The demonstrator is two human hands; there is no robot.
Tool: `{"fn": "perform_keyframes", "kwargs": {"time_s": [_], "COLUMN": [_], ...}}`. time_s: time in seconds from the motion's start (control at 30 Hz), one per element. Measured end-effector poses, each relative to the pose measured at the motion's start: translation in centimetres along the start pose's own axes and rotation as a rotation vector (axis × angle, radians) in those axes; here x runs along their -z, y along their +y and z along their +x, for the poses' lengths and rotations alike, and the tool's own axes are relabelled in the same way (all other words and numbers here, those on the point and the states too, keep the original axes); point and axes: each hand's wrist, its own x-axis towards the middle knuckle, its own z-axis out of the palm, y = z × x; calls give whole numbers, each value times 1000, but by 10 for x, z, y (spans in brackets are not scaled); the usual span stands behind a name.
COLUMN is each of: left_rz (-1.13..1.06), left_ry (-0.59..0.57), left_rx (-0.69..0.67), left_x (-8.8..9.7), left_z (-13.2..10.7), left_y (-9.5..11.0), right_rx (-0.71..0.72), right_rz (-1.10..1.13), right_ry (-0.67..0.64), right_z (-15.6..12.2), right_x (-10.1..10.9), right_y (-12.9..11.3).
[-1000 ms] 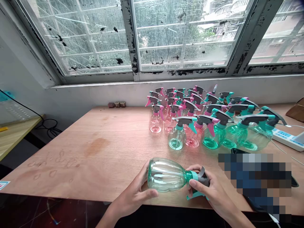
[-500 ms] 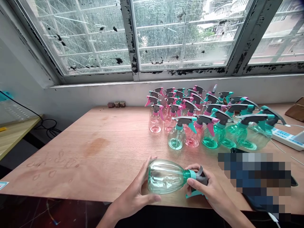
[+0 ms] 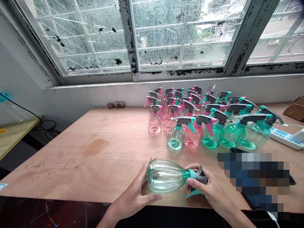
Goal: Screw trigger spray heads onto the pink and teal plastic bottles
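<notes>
A clear green spray bottle (image 3: 166,176) lies sideways above the table's front edge, its base to the left. My right hand (image 3: 206,186) is closed around the teal collar and grey spray head, with the thumb on the near side; the teal trigger (image 3: 195,193) points down below the fingers. At the base end, my left hand (image 3: 135,190) curves around the bottle, fingers partly hidden behind it and thumb stretched along its lower side. Behind the hands stand several spray bottles, among them a clear green one (image 3: 176,139) and a pink one (image 3: 193,137).
The wooden table (image 3: 95,164) runs back to a wall under a window. A phone (image 3: 292,180) lies at the right, partly covered by a blurred patch. Further back are a power strip (image 3: 286,138) and a brown pouch (image 3: 294,109). Small blocks (image 3: 116,104) sit along the wall.
The reflections on the held bottle have shifted, as though it turned slightly. Both hands keep nearly the same position, and the view has moved a little.
</notes>
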Motion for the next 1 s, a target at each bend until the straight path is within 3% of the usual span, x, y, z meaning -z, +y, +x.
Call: {"fn": "perform_keyframes", "kwargs": {"time_s": [0.4, 0.67, 1.0], "left_rz": [-85, 68, 50], "left_ry": [13, 9, -6], "left_rx": [42, -8, 1], "left_x": [0, -1, 0], "left_z": [2, 0, 0], "left_y": [0, 3, 1], "right_rx": [1, -12, -2], "right_rz": [-59, -63, -78], "right_ry": [-14, -10, -14], "right_z": [1, 1, 1], "right_x": [3, 4, 2], "right_y": [3, 2, 0]}}
